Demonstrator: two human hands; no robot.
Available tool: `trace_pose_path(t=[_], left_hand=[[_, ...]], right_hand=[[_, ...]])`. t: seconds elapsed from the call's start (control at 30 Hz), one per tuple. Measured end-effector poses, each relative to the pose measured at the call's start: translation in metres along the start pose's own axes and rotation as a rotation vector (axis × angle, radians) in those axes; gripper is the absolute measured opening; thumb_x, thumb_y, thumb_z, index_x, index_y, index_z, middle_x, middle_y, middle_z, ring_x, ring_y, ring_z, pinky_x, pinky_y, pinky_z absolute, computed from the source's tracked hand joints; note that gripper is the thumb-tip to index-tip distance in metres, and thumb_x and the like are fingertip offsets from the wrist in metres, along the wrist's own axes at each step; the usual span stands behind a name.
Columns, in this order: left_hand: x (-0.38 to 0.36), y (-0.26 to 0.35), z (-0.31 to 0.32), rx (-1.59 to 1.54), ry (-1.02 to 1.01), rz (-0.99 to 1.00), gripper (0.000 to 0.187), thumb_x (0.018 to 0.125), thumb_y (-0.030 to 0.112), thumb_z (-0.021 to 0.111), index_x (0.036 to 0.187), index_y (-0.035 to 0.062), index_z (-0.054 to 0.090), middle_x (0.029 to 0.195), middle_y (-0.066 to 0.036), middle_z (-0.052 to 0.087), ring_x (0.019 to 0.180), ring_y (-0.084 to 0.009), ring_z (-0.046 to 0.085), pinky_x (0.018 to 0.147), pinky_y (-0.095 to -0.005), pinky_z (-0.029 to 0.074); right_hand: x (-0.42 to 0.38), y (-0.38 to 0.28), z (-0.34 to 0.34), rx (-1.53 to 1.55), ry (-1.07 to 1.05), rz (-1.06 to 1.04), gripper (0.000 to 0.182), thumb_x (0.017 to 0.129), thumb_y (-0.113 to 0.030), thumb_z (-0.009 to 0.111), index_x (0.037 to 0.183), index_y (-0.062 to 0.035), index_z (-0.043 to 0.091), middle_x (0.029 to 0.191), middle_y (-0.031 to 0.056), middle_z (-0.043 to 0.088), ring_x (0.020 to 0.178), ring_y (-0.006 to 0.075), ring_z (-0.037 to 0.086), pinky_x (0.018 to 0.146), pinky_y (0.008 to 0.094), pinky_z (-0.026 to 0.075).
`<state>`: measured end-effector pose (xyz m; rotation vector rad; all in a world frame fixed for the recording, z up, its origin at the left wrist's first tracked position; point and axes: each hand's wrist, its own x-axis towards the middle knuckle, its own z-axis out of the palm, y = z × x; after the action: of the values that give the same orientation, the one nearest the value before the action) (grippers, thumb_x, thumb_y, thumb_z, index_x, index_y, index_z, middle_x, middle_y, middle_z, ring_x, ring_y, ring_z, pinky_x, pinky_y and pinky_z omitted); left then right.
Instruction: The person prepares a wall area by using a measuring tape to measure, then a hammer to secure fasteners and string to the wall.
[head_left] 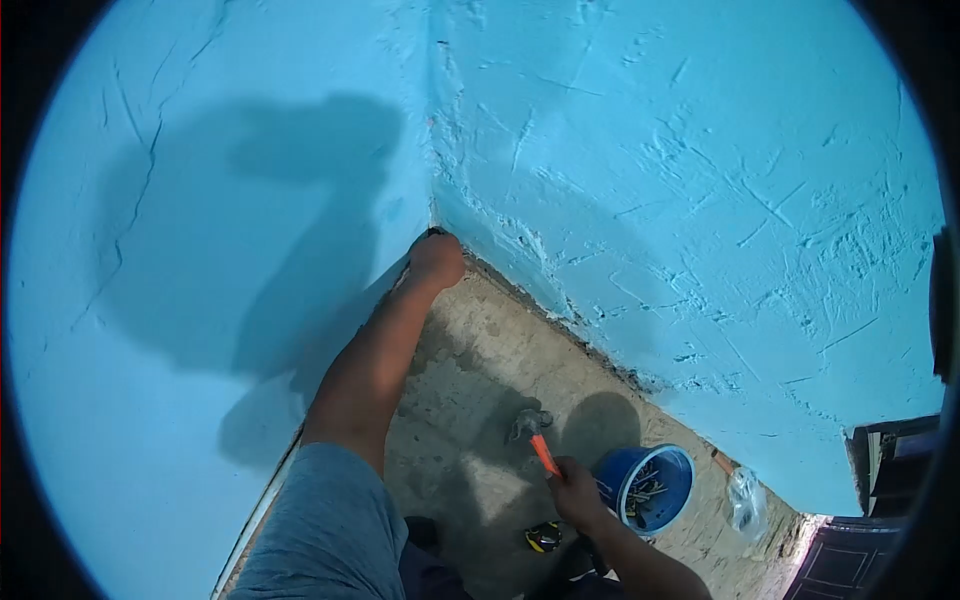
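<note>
My left hand (pixel 437 261) reaches out to the corner where the two blue walls meet, low down by the floor. Its fingers are curled closed there, and whatever they grip is hidden from me. Lower in the head view, my right hand (pixel 577 496) is wrapped round the orange handle of a claw hammer (pixel 543 454). The hammer's metal head points up and away from me, over the concrete floor. Right beside that hand stands a blue bucket (pixel 683 462) with several small tools or long pieces inside, too small to name.
A black and yellow tape measure (pixel 543 537) lies on the floor (pixel 480 350) near my feet. Past the bucket, a clear plastic bag (pixel 747 502) rests along the cracked, rough right wall (pixel 720 230). Dark panelled furniture or a door (pixel 845 562) shows at lower right.
</note>
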<state>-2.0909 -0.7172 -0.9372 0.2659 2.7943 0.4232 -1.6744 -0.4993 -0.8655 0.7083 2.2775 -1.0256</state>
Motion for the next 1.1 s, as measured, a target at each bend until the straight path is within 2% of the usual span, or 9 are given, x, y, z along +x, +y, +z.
trace_pose_path(t=[0.07,0.17,0.27,0.37,0.57,0.67,0.87,0.97,1.1], left_hand=[[-0.001,0.002,0.002,-0.066,0.057,-0.015,0.024,0.087,0.021,0.072,0.100,0.0017,0.077,0.107,-0.023,0.075,0.102,-0.0391,0.073,0.089,-0.0460,0.059],[0.013,-0.012,0.049,-0.289,0.147,-0.012,0.027,0.085,0.022,0.076,0.100,0.0001,0.076,0.107,-0.024,0.075,0.102,-0.0397,0.073,0.089,-0.0466,0.059],[0.018,-0.014,0.062,-0.366,0.092,-0.030,0.034,0.083,0.024,0.079,0.105,-0.0010,0.074,0.108,-0.026,0.073,0.104,-0.0408,0.071,0.091,-0.0477,0.058],[0.006,-0.010,0.060,-0.411,0.166,-0.041,0.023,0.084,0.011,0.069,0.105,0.0041,0.075,0.109,-0.022,0.073,0.105,-0.0401,0.069,0.092,-0.0473,0.056],[0.007,-0.015,0.068,-0.420,0.287,0.007,0.021,0.085,0.014,0.071,0.101,-0.0002,0.073,0.106,-0.025,0.074,0.104,-0.0417,0.071,0.092,-0.0489,0.057],[0.015,-0.020,0.077,-0.382,0.225,-0.015,0.020,0.086,0.013,0.068,0.101,0.0041,0.078,0.107,-0.021,0.074,0.101,-0.0394,0.071,0.092,-0.0460,0.056],[0.019,-0.024,0.075,-0.467,0.264,0.009,0.021,0.090,0.018,0.067,0.094,0.0043,0.081,0.090,-0.017,0.078,0.086,-0.0348,0.075,0.081,-0.0439,0.058],[0.023,-0.029,0.075,-0.637,0.168,0.006,0.025,0.086,0.027,0.076,0.092,0.0029,0.079,0.095,-0.022,0.075,0.094,-0.0397,0.072,0.086,-0.0467,0.058],[0.026,-0.031,0.080,-0.707,0.177,-0.014,0.023,0.086,0.026,0.074,0.094,0.0047,0.080,0.096,-0.021,0.076,0.094,-0.0396,0.072,0.086,-0.0457,0.058]], right_hand=[[-0.004,-0.005,0.014,0.010,0.010,-0.019,0.039,0.100,-0.026,0.063,0.129,-0.0002,0.063,0.114,0.0261,0.071,0.111,0.0436,0.068,0.093,0.0481,0.052],[-0.012,-0.010,0.041,0.094,-0.004,0.014,0.039,0.100,-0.026,0.064,0.129,0.0006,0.064,0.107,0.0241,0.072,0.103,0.0374,0.071,0.088,0.0453,0.053],[-0.020,-0.022,0.059,0.245,-0.096,0.086,0.037,0.101,-0.024,0.063,0.127,0.0013,0.065,0.100,0.0208,0.073,0.094,0.0291,0.071,0.083,0.0412,0.052],[-0.024,-0.026,0.072,0.263,-0.172,0.081,0.036,0.101,-0.023,0.063,0.128,0.0015,0.065,0.097,0.0184,0.072,0.088,0.0240,0.069,0.082,0.0385,0.052],[-0.035,-0.024,0.090,0.184,-0.108,-0.038,0.039,0.102,-0.024,0.062,0.132,0.0013,0.064,0.100,0.0215,0.072,0.094,0.0332,0.071,0.085,0.0419,0.052],[-0.041,-0.036,0.085,0.164,-0.130,0.009,0.039,0.102,-0.024,0.062,0.131,0.0010,0.064,0.102,0.0231,0.072,0.098,0.0368,0.071,0.087,0.0431,0.052],[-0.044,-0.036,0.088,0.221,-0.118,0.062,0.038,0.101,-0.024,0.063,0.131,0.0004,0.065,0.101,0.0230,0.073,0.095,0.0344,0.073,0.085,0.0416,0.053],[-0.042,-0.033,0.090,0.189,-0.094,0.052,0.039,0.100,-0.023,0.064,0.131,0.0003,0.065,0.099,0.0225,0.073,0.093,0.0334,0.073,0.084,0.0412,0.053],[-0.040,-0.033,0.092,0.204,-0.082,0.060,0.039,0.100,-0.023,0.064,0.131,-0.0004,0.066,0.098,0.0232,0.073,0.093,0.0338,0.073,0.084,0.0414,0.053]])
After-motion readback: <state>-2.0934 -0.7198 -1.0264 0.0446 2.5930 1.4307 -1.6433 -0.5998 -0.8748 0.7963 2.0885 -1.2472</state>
